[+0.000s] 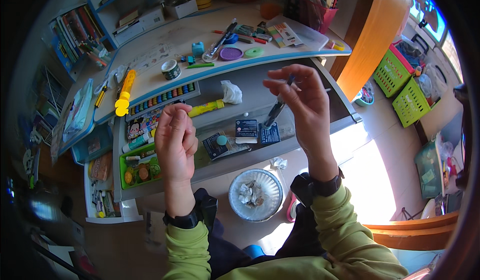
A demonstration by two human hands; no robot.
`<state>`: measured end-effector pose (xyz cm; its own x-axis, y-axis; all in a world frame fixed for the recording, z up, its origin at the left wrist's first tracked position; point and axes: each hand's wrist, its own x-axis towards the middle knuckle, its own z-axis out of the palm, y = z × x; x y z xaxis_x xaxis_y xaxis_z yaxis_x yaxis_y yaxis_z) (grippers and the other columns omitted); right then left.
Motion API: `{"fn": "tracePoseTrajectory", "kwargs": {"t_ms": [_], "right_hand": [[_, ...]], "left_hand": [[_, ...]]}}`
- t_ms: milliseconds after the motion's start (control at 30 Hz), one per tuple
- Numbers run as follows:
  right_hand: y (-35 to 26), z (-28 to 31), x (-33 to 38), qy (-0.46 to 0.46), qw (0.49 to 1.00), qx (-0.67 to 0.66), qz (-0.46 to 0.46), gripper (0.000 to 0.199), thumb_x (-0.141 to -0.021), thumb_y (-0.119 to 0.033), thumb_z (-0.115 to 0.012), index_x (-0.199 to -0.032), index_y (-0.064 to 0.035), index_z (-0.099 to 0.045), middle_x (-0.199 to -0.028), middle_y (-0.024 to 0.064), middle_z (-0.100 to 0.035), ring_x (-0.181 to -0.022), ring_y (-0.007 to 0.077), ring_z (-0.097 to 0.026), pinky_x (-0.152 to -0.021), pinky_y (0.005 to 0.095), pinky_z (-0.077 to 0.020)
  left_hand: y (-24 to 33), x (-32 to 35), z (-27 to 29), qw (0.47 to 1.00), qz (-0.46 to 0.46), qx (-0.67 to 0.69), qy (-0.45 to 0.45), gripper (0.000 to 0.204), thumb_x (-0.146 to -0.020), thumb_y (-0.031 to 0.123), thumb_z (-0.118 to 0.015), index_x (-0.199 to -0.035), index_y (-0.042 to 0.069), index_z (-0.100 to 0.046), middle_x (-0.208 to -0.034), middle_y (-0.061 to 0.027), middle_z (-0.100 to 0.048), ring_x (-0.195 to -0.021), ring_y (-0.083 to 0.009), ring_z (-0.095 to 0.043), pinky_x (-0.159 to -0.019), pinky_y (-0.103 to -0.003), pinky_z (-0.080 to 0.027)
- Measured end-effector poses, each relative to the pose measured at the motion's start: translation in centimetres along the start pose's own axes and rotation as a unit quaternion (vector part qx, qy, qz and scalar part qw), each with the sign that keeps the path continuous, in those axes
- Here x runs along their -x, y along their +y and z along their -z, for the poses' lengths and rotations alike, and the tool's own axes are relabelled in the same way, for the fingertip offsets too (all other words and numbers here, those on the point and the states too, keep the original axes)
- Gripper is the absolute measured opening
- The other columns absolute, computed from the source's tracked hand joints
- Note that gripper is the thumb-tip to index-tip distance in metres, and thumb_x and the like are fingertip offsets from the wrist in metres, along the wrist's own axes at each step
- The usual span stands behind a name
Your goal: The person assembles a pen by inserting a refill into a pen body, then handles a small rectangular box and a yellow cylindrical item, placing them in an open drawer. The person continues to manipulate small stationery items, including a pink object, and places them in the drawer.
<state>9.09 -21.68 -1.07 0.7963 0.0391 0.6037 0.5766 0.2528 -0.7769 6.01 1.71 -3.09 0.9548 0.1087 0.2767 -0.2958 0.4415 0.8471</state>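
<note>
My right hand [302, 92] is raised over the pulled-out desk drawer [295, 72]. A slim dark pen-like stick [274, 112] is pinched between its thumb and fingers and slants downward. My left hand [176, 139] is closed above the drawer's left part, its fingertips pressed together; whether they hold anything small is hidden. Just beyond it lies a yellow tube [207, 107]. Below the stick are small dark blue printed packets [246, 128], one with a round teal piece [221, 140] on it. A crumpled white tissue [231, 92] lies farther back.
A green tray [125, 166] and a paint set [162, 98] sit in the drawer's left side. Below the drawer's front edge stands a waste basket [235, 209] with crumpled paper. The desktop [145, 70] holds tape, pens and a yellow bottle [126, 92]. Green baskets [411, 101] stand right.
</note>
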Motion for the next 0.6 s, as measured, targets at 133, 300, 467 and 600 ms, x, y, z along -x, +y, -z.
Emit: {"fn": "tracePoseTrajectory", "kwargs": {"t_ms": [133,300,467,600], "right_hand": [[-0.6,1.1,0.0,0.058,0.997,-0.009,0.049,0.026,-0.095,-0.007,-0.062,-0.118,-0.0021,-0.051,-0.115,0.0136,-0.062,-0.109,0.0219,-0.064,-0.093,0.0329,-0.0523],[-0.9,1.6,0.7,0.059,0.998,0.026,0.020,0.025,-0.094,-0.005,-0.062,-0.117,-0.0016,-0.052,-0.114,0.0124,-0.062,-0.108,0.0209,-0.064,-0.095,0.0343,-0.0518],[-1.0,2.2,0.8,0.065,0.994,0.065,0.055,0.023,-0.095,-0.004,-0.061,-0.117,-0.0021,-0.054,-0.110,0.0106,-0.061,-0.104,0.0201,-0.065,-0.095,0.0336,-0.0516],[-0.5,3.0,0.8,0.083,0.976,0.195,0.042,0.025,-0.091,-0.004,-0.064,-0.116,-0.0045,-0.058,-0.106,0.0095,-0.061,-0.099,0.0189,-0.065,-0.089,0.0323,-0.0530]], "left_hand": [[-0.9,-0.3,-0.4,0.978,-0.015,-0.208,0.018,0.010,-0.094,0.015,-0.066,-0.100,0.007,-0.062,-0.075,0.0053,-0.053,-0.052,0.0020,-0.037,-0.045,-0.013,-0.025],[-2.1,-0.6,-0.4,0.851,-0.064,-0.510,-0.107,0.021,-0.077,0.004,-0.077,-0.095,0.001,-0.067,-0.086,-0.0094,-0.061,-0.080,-0.0205,-0.062,-0.070,-0.032,-0.048],[-2.4,0.0,-0.4,0.812,-0.073,-0.555,-0.164,0.032,-0.072,0.009,-0.081,-0.102,0.004,-0.070,-0.091,-0.0104,-0.062,-0.083,-0.0256,-0.063,-0.071,-0.035,-0.050],[-2.1,0.2,-0.3,0.795,-0.079,-0.581,-0.158,0.033,-0.073,0.010,-0.081,-0.103,0.006,-0.070,-0.095,-0.0109,-0.062,-0.085,-0.0276,-0.064,-0.074,-0.036,-0.051]]}}
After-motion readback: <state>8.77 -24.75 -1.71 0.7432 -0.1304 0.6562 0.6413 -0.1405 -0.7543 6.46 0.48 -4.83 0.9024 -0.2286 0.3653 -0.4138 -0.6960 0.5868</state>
